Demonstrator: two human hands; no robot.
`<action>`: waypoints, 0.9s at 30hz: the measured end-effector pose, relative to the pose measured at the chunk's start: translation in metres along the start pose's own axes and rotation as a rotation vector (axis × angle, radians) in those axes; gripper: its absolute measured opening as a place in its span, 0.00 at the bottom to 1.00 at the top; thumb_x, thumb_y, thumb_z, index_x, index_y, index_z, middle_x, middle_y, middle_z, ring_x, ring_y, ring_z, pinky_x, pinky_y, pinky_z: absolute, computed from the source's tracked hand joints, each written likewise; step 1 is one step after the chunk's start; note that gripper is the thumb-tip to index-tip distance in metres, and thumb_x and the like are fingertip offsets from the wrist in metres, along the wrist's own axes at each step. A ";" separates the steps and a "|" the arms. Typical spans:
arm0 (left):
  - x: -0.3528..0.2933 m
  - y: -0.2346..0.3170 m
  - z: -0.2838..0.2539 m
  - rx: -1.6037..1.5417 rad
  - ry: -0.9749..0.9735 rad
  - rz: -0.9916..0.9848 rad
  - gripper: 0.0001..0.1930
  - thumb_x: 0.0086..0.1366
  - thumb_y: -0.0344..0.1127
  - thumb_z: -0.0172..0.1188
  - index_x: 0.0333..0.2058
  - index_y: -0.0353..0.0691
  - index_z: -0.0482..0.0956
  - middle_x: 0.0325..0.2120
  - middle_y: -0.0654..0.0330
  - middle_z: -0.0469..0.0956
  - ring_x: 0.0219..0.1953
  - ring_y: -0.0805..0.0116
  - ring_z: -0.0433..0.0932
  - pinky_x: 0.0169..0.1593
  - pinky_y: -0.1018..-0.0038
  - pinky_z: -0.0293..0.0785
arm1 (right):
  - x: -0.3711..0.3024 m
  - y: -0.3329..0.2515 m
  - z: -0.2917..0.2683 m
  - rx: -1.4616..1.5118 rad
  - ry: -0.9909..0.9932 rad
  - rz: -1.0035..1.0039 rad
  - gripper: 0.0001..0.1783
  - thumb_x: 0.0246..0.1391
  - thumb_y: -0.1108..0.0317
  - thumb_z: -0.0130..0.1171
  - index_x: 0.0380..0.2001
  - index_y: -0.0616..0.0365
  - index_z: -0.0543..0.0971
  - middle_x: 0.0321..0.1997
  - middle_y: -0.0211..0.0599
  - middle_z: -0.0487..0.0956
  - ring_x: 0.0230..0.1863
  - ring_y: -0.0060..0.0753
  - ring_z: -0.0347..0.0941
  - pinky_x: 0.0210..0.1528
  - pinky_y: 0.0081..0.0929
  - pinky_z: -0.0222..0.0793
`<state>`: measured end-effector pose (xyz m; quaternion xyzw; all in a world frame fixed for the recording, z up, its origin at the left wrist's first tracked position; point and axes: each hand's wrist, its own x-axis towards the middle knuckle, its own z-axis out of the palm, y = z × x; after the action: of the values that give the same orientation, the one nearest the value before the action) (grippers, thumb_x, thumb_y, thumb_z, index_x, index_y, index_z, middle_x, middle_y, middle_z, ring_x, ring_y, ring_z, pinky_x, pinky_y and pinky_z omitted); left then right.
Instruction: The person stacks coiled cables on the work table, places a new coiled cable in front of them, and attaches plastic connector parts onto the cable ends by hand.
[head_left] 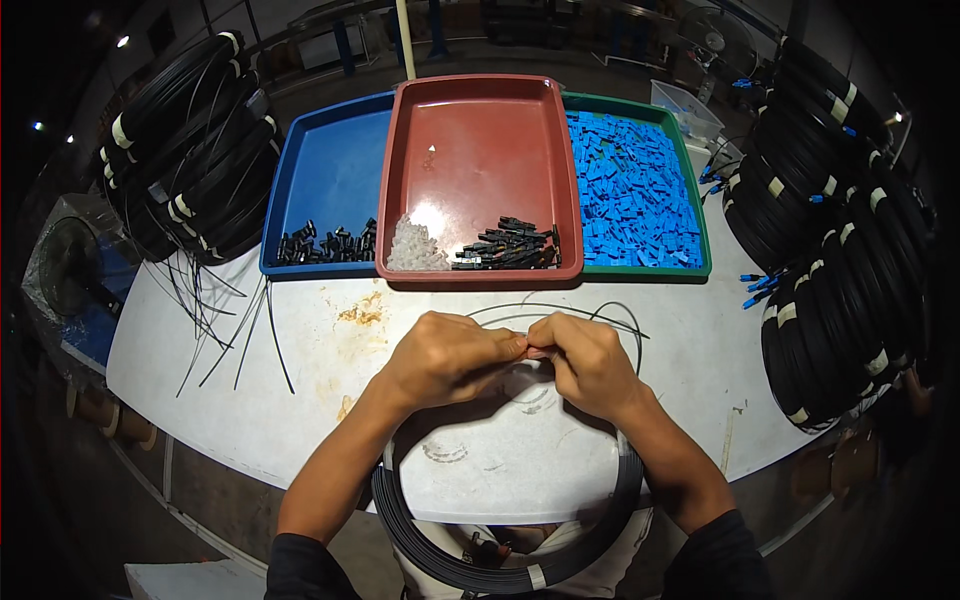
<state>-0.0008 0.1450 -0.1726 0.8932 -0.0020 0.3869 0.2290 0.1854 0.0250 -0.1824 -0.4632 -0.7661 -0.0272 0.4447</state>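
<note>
My left hand [445, 357] and my right hand [590, 362] meet above the middle of the table, thumbs and fingertips pinched together. Whatever lies between the fingertips is too small and covered to make out. Below them, a coil of black cable [402, 515], bound with pale tape, rests across the table's near edge and my lap, running under both wrists. A loose length of thin black cable [625, 322] curves over the tabletop just beyond my knuckles.
A red tray [480, 277] overlaps a blue tray [320, 270] and a green tray [705, 230]. They hold small black parts [510, 245], clear pieces [415, 247] and blue connectors [635, 190]. Taped cable coils stand left [190, 150] and right [850, 310], some with blue-tipped ends.
</note>
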 end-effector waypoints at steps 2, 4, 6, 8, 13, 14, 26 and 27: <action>0.001 -0.003 0.001 0.154 0.020 0.240 0.07 0.55 0.27 0.72 0.34 0.35 0.89 0.25 0.54 0.87 0.21 0.68 0.85 0.26 0.76 0.79 | -0.002 0.000 0.001 0.145 -0.024 0.173 0.10 0.44 0.83 0.62 0.31 0.64 0.74 0.28 0.42 0.77 0.31 0.45 0.78 0.35 0.36 0.75; 0.000 0.001 -0.001 0.000 0.053 0.048 0.07 0.54 0.26 0.72 0.34 0.35 0.89 0.27 0.53 0.87 0.23 0.64 0.85 0.29 0.76 0.81 | 0.002 -0.001 -0.001 0.061 -0.012 0.061 0.10 0.43 0.84 0.61 0.31 0.64 0.74 0.29 0.43 0.78 0.30 0.45 0.78 0.35 0.37 0.75; 0.000 0.004 0.001 -0.091 0.067 -0.088 0.07 0.54 0.26 0.72 0.33 0.35 0.89 0.26 0.52 0.87 0.23 0.64 0.86 0.29 0.75 0.81 | 0.006 0.000 -0.001 -0.011 0.024 -0.054 0.11 0.43 0.84 0.61 0.32 0.65 0.74 0.29 0.44 0.78 0.30 0.47 0.78 0.35 0.38 0.75; 0.000 0.006 0.000 -0.261 0.070 -0.287 0.07 0.54 0.26 0.72 0.33 0.35 0.89 0.26 0.51 0.86 0.23 0.64 0.86 0.28 0.75 0.81 | 0.009 -0.003 -0.003 -0.085 0.060 -0.169 0.11 0.43 0.85 0.61 0.32 0.65 0.74 0.29 0.45 0.78 0.30 0.48 0.78 0.35 0.39 0.75; 0.001 0.001 -0.001 0.099 0.006 0.215 0.11 0.50 0.22 0.72 0.35 0.33 0.88 0.27 0.52 0.87 0.23 0.62 0.85 0.29 0.72 0.83 | 0.001 -0.002 -0.002 0.055 -0.009 0.056 0.12 0.42 0.88 0.58 0.33 0.65 0.74 0.29 0.48 0.78 0.30 0.50 0.78 0.35 0.41 0.75; -0.002 -0.002 -0.001 0.101 0.005 0.215 0.11 0.50 0.22 0.72 0.35 0.33 0.88 0.27 0.52 0.87 0.23 0.62 0.85 0.29 0.72 0.83 | 0.002 -0.002 -0.001 0.057 -0.007 0.055 0.12 0.42 0.88 0.58 0.33 0.65 0.74 0.29 0.48 0.78 0.30 0.50 0.78 0.35 0.41 0.75; 0.000 0.004 0.001 -0.048 0.029 -0.033 0.07 0.55 0.27 0.73 0.33 0.34 0.88 0.26 0.53 0.87 0.22 0.65 0.85 0.28 0.74 0.81 | -0.001 0.000 -0.002 0.042 -0.017 0.052 0.12 0.43 0.85 0.60 0.33 0.65 0.74 0.31 0.45 0.79 0.32 0.49 0.79 0.36 0.37 0.76; 0.000 0.002 0.002 0.064 0.043 0.102 0.08 0.54 0.27 0.73 0.34 0.35 0.88 0.26 0.53 0.87 0.22 0.63 0.85 0.27 0.73 0.81 | 0.000 0.000 -0.002 0.041 -0.015 0.050 0.12 0.43 0.85 0.60 0.33 0.65 0.74 0.31 0.45 0.79 0.32 0.49 0.79 0.36 0.37 0.76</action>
<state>-0.0003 0.1426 -0.1731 0.8904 -0.0304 0.4169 0.1804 0.1869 0.0243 -0.1809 -0.4732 -0.7581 0.0028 0.4488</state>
